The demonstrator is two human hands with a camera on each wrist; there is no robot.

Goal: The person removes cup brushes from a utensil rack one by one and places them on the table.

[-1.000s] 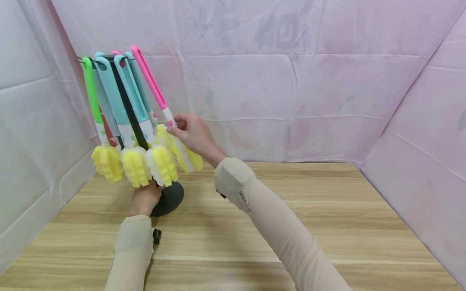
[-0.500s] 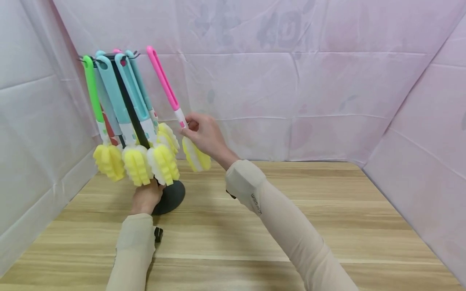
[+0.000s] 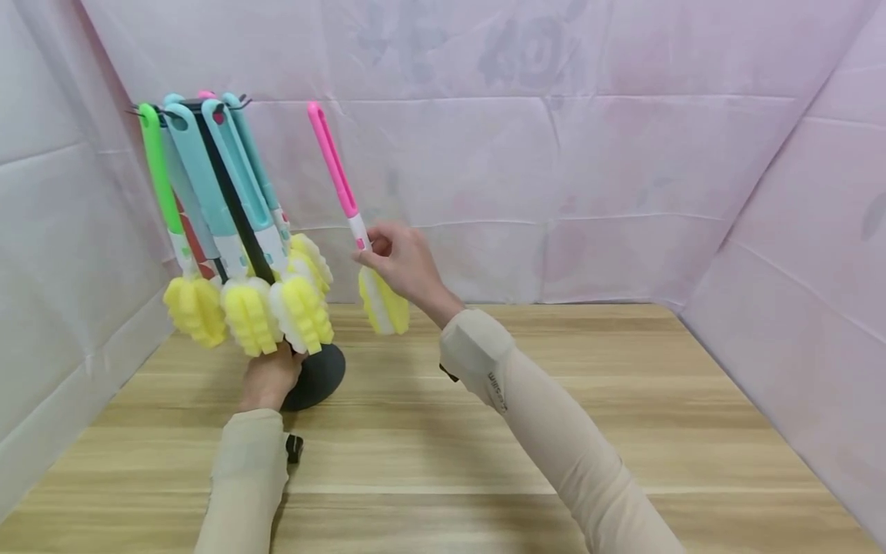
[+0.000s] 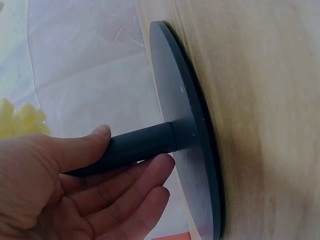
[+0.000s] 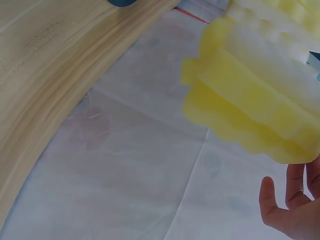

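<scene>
A black stand (image 3: 318, 377) on the table's left side carries several sponge brushes hung by their handles. My left hand (image 3: 271, 377) grips its post low down; in the left wrist view the thumb lies along the dark post (image 4: 142, 142) just above the round base (image 4: 185, 125). Off to the right of the stand, my right hand (image 3: 408, 261) pinches a pink-handled sponge brush (image 3: 335, 165) by its white neck. The brush tilts, its handle up and its yellow and white sponge head (image 3: 382, 302) below the fingers. That sponge (image 5: 255, 95) fills much of the right wrist view.
Light-blue-handled brushes (image 3: 201, 169) and a green-handled brush (image 3: 159, 169) hang on the stand. Bare hooks (image 3: 242, 101) stick out at its right side. White cloth walls (image 3: 554, 169) border the wooden table (image 3: 540, 431) at the back and both sides.
My right hand has carried the pink-handled brush off to the right, away from the stand's hooks, and slightly lower. The left hand keeps its grip on the post.
</scene>
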